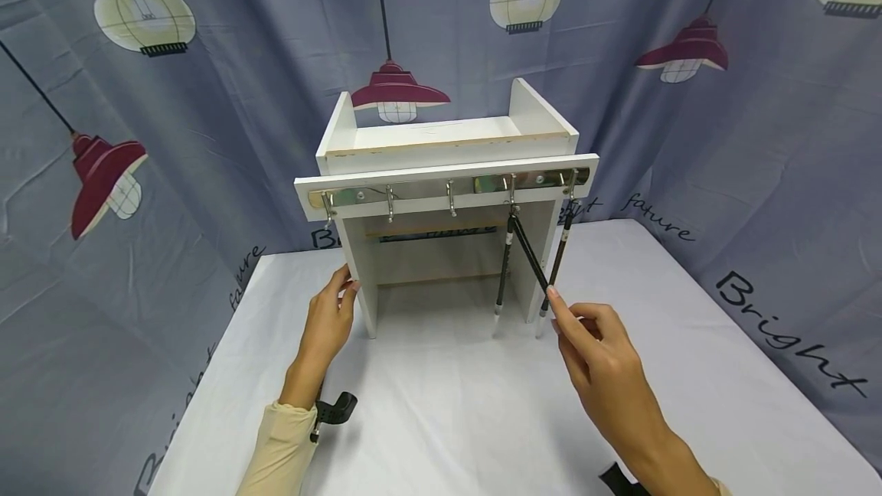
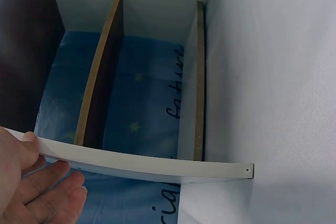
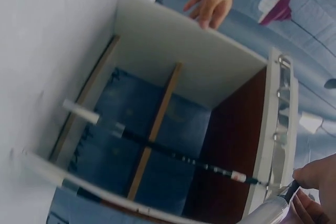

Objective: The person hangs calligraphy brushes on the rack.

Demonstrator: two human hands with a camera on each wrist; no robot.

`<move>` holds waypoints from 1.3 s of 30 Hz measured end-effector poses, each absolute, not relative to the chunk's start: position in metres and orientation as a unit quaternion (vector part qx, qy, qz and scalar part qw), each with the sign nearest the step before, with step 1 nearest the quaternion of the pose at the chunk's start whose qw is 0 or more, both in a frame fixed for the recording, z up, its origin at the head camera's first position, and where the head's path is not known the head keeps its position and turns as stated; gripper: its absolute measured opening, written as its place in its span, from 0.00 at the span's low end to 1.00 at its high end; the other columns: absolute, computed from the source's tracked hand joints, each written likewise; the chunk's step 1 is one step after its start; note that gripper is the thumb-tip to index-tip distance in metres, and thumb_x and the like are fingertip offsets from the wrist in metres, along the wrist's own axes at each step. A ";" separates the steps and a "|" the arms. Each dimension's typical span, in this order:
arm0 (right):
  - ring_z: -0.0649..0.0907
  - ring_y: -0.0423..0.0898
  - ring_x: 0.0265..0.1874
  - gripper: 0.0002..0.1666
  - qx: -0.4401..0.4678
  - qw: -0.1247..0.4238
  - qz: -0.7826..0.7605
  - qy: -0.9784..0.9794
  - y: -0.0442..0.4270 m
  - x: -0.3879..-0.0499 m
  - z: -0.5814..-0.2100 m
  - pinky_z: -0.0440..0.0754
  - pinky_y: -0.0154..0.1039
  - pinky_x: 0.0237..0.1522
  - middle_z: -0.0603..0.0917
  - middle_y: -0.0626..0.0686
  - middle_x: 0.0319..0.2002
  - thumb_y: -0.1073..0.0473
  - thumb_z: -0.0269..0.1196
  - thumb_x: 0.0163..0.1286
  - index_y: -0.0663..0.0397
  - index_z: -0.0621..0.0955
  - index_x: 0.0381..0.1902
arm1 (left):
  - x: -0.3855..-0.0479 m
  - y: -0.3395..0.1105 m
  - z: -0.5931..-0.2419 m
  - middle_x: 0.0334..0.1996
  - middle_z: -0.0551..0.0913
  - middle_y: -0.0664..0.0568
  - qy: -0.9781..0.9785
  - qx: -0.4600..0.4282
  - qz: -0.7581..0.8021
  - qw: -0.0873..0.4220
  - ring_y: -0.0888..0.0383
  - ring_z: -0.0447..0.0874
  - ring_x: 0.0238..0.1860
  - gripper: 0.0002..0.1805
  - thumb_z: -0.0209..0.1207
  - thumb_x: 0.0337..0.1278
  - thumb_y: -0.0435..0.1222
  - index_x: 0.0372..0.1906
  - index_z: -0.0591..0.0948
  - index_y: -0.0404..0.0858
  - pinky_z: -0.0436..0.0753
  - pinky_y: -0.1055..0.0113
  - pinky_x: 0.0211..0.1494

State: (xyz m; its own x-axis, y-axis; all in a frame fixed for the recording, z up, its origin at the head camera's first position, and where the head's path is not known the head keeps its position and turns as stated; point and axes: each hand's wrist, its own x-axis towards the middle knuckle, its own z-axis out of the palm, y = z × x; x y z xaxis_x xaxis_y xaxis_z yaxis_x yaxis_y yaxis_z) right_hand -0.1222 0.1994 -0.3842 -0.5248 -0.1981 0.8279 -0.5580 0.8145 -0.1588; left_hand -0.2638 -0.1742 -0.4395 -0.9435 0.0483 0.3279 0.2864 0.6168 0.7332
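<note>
A small white shelf unit (image 1: 451, 144) stands upright, its front rail carrying several metal hooks (image 1: 451, 197). My right hand (image 1: 602, 370) pinches a black calligraphy brush (image 1: 530, 251) near its lower end. That brush slants up to the fourth hook from the left; whether its loop is on the hook is too small to tell. Two more brushes hang there, one dark brush (image 1: 505, 266) at the fourth hook and another dark brush (image 1: 561, 251) at the last, white tips down. My left hand (image 1: 327, 320) touches the left side panel (image 2: 157, 166), fingers relaxed along its outer side and front edge.
The unit stands on a white-covered table (image 1: 441, 412). Behind it hangs a grey-blue curtain (image 1: 262, 90) printed with lamps and lettering. Inside the unit, crosswise boards (image 2: 100, 72) join the side panels. Both wrists carry black straps.
</note>
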 end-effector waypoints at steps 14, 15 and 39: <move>0.81 0.44 0.37 0.49 0.262 0.404 0.214 -0.850 0.172 -0.135 -0.389 0.81 0.27 0.35 0.79 0.57 0.46 0.81 0.75 0.54 0.54 0.77 0.74 | -0.263 -0.173 -0.438 0.69 0.80 0.39 -0.885 -0.104 -0.428 0.151 0.40 0.79 0.69 0.24 0.51 0.84 0.37 0.77 0.71 0.39 0.83 0.43 0.65; 0.81 0.44 0.37 0.49 0.263 0.404 0.214 -0.850 0.172 -0.135 -0.389 0.81 0.27 0.35 0.79 0.57 0.46 0.81 0.75 0.54 0.54 0.77 0.74 | -0.263 -0.173 -0.438 0.69 0.80 0.39 -0.885 -0.104 -0.427 0.152 0.40 0.79 0.69 0.24 0.51 0.84 0.37 0.77 0.71 0.39 0.83 0.43 0.65; 0.81 0.43 0.38 0.44 0.250 0.382 0.215 -0.863 0.164 -0.143 -0.392 0.81 0.26 0.36 0.79 0.56 0.45 0.79 0.74 0.59 0.55 0.78 0.73 | -0.264 -0.175 -0.441 0.70 0.79 0.39 -0.889 -0.099 -0.422 0.146 0.40 0.79 0.69 0.25 0.50 0.85 0.38 0.78 0.70 0.38 0.82 0.43 0.66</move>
State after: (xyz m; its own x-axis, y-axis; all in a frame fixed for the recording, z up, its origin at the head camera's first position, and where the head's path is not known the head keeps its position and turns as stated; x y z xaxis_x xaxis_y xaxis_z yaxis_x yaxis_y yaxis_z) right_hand -0.1431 0.1637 -0.3923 -0.5825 -0.2677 0.7675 -0.5970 0.7817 -0.1804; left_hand -0.2642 -0.1754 -0.4409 -0.9376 0.0535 0.3435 0.3001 0.6236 0.7218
